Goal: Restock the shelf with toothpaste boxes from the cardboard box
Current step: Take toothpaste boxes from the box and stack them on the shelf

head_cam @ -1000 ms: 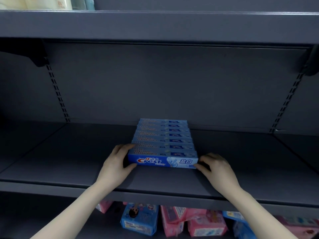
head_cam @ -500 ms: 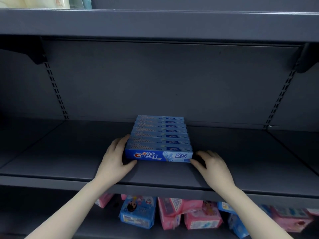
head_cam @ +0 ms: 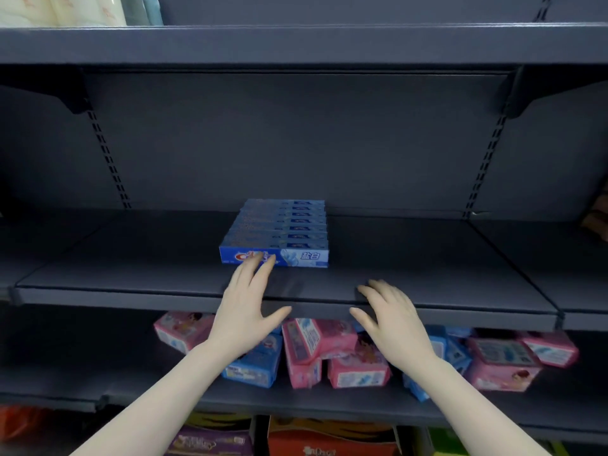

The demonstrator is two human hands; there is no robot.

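Note:
A row of several blue toothpaste boxes (head_cam: 279,233) lies flat on the dark grey shelf (head_cam: 131,274), packed one behind another from mid-depth to the back panel. My left hand (head_cam: 246,307) hovers in front of the nearest box with straight fingers; its fingertips overlap the box's front face. My right hand (head_cam: 390,314) hangs over the shelf's front edge to the right of the row, fingers spread and relaxed, holding nothing. The cardboard box is out of view.
Pink and blue soft packs (head_cam: 329,353) crowd the shelf below. Purple and orange cartons (head_cam: 312,439) sit on the lowest shelf. Pale packs (head_cam: 62,9) stand on the top shelf at left. Bare shelf surface lies on both sides of the toothpaste row.
Both hands have let go of the ends of the front box and drawn back toward the shelf edge. The camera has tilted down, showing more of the lower shelves.

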